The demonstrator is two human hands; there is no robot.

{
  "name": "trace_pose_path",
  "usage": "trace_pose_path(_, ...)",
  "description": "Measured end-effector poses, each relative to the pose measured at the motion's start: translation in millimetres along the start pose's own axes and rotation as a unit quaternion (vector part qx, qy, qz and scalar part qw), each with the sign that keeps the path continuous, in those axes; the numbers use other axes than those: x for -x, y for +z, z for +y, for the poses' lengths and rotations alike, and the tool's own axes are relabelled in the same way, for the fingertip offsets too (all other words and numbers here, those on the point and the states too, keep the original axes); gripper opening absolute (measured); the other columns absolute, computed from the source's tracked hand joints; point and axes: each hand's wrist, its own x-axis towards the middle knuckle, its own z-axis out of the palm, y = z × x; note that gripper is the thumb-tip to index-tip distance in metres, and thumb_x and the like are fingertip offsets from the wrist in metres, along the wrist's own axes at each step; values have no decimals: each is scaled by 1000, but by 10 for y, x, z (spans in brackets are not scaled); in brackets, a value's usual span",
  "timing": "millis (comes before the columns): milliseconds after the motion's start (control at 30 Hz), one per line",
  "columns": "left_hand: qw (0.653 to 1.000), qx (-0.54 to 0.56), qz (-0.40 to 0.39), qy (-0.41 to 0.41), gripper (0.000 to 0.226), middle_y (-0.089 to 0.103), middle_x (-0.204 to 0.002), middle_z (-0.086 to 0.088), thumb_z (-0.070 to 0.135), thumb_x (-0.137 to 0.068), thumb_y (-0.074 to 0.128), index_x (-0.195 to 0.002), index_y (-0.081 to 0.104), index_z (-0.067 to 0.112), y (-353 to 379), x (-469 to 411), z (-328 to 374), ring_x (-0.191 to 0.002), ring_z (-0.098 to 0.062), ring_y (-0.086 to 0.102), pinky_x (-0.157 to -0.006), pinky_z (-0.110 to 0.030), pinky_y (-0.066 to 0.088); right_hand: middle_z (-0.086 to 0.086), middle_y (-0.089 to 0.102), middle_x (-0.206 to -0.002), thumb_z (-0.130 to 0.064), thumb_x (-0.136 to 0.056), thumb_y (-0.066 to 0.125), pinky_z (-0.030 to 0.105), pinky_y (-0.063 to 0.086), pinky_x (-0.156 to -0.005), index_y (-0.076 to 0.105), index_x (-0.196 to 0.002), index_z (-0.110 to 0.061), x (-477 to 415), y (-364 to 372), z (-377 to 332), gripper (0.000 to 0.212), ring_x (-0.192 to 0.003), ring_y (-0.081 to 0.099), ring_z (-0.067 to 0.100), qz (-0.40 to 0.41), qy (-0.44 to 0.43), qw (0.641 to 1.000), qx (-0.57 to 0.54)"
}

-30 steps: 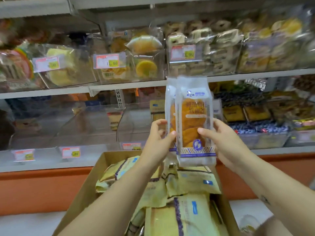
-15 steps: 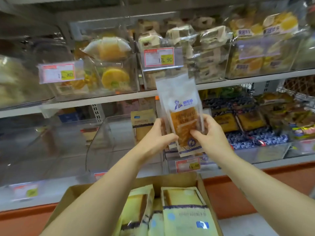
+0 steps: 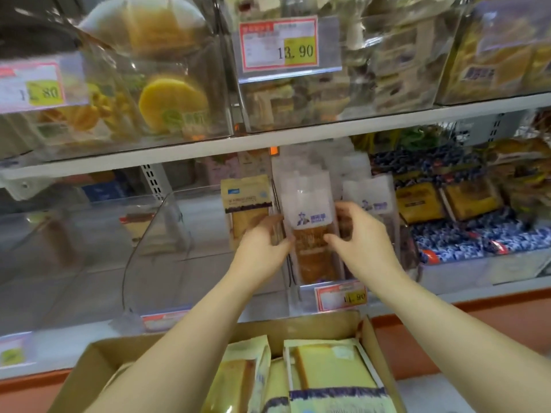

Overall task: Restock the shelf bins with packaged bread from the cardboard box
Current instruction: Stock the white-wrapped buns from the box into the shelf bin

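A tall white-and-clear bread packet (image 3: 310, 222) with a blue logo stands upright inside a clear bin (image 3: 293, 281) on the lower shelf. My left hand (image 3: 262, 248) grips its left edge and my right hand (image 3: 360, 236) grips its right edge. More of the same white packets (image 3: 369, 201) stand just behind and to the right in that bin. The cardboard box (image 3: 98, 368) sits below my arms, holding several yellow toast packets (image 3: 331, 371).
A yellow toast packet (image 3: 246, 204) stands in the bin to the left. Clear bins (image 3: 149, 234) further left hold little. Blue-wrapped goods (image 3: 465, 236) fill the right bin. The upper shelf (image 3: 268, 147) overhangs closely, with price tags (image 3: 278, 44) on its full bins.
My hands carried the white packet forward and down from in front of the upper shelf into the lower bin. The view has closed in on the shelf.
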Motion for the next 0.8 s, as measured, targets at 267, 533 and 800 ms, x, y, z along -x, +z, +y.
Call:
trace_pose_path(267, 1000, -3, -1, 16, 54, 40, -145, -2, 26, -89, 62, -139, 42, 23, 65, -12, 54, -130, -20, 42, -91, -18, 30, -18, 61, -88, -28, -87, 65, 27, 51, -75, 62, -106, -31, 74, -99, 59, 20, -83, 59, 4, -101, -38, 989, 101)
trace_pose_path(533, 1000, 14, 5, 11, 52, 42, -144, -3, 20, -91, 59, -140, 41, 21, 99, -50, 66, -124, -21, 49, -87, -17, 35, -5, 63, -116, -12, -95, 51, 4, 39, -64, 59, -126, -30, -74, 25, 53, 37, -79, 56, -1, -269, -17, 958, 93)
trace_pose_path(800, 999, 25, -21, 16, 62, 45, -143, -2, 24, -90, 61, -145, 33, 23, 61, 41, 31, -120, -20, 53, -95, -29, 46, -5, 58, -129, -18, -95, 53, 17, 43, -89, 45, -138, -33, 57, -139, 77, 46, -112, 56, 8, -272, -35, 956, 109)
